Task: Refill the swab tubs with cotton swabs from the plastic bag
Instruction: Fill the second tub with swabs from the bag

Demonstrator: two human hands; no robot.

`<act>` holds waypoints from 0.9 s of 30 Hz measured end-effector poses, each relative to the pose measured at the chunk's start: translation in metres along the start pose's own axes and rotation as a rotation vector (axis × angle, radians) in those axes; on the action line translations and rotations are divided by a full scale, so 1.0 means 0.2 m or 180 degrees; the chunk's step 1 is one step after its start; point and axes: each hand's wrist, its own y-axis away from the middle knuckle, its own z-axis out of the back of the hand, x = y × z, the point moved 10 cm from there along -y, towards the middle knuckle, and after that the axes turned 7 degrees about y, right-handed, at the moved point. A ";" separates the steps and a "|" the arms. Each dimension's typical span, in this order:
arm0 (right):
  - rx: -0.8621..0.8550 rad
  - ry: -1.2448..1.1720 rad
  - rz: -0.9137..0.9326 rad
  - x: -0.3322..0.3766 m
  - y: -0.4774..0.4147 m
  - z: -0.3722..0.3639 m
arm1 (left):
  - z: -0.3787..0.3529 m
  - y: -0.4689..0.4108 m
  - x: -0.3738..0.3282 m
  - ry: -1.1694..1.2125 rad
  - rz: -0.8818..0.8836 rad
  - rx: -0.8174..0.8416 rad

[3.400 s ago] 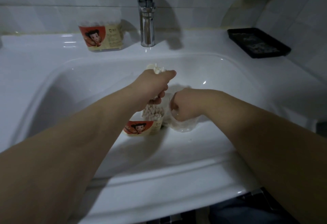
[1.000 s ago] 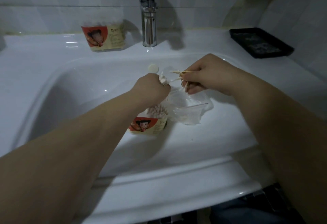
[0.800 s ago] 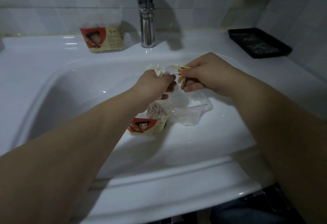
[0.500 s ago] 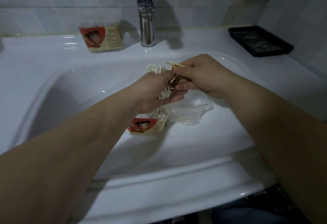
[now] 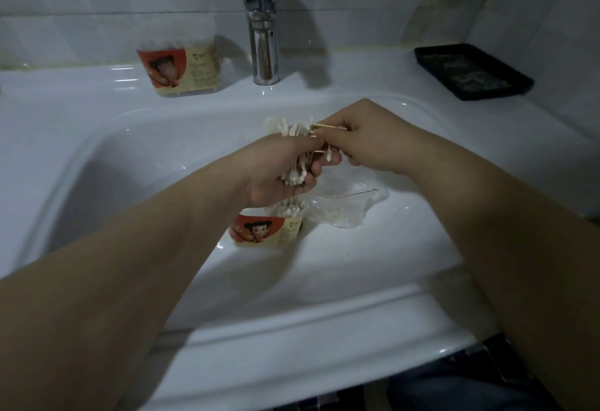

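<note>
My left hand (image 5: 279, 167) grips a bundle of cotton swabs (image 5: 297, 150) above the basin. My right hand (image 5: 367, 137) pinches a few wooden-stemmed swabs (image 5: 324, 126) and holds them against that bundle. Right under my left hand stands a clear swab tub (image 5: 268, 228) with a red cartoon label, partly filled with swabs. The crumpled clear plastic bag (image 5: 344, 206) lies in the basin just right of the tub, with a few swabs showing in it. A second labelled swab tub (image 5: 178, 68) stands on the ledge left of the tap.
The white sink basin (image 5: 130, 157) holds the tub and bag. A chrome tap (image 5: 261, 21) rises at the back centre. A black tray (image 5: 470, 71) sits on the right ledge by the tiled wall.
My right hand rose out of the bag with a few swabs and moved left to my left hand. My left hand turned palm up, showing its bundle.
</note>
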 end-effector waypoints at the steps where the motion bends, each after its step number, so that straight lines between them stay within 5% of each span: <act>1: -0.0011 0.0046 0.0005 0.00 0.00 0.00 | 0.00 0.00 0.00 0.0034 0.0013 -0.0014; 13: 0.0001 0.0372 0.0062 0.00 -0.02 -0.02 | 0.09 0.01 0.01 -0.0754 0.0094 -0.0588; 23: -0.0193 -0.0390 -0.0286 -0.08 -0.02 0.05 | 0.15 0.01 0.00 -0.0962 0.0051 -0.0959; 27: -0.0071 -0.0111 -0.0222 -0.08 -0.02 0.02 | 0.15 0.01 0.00 -0.1215 0.0036 -0.0928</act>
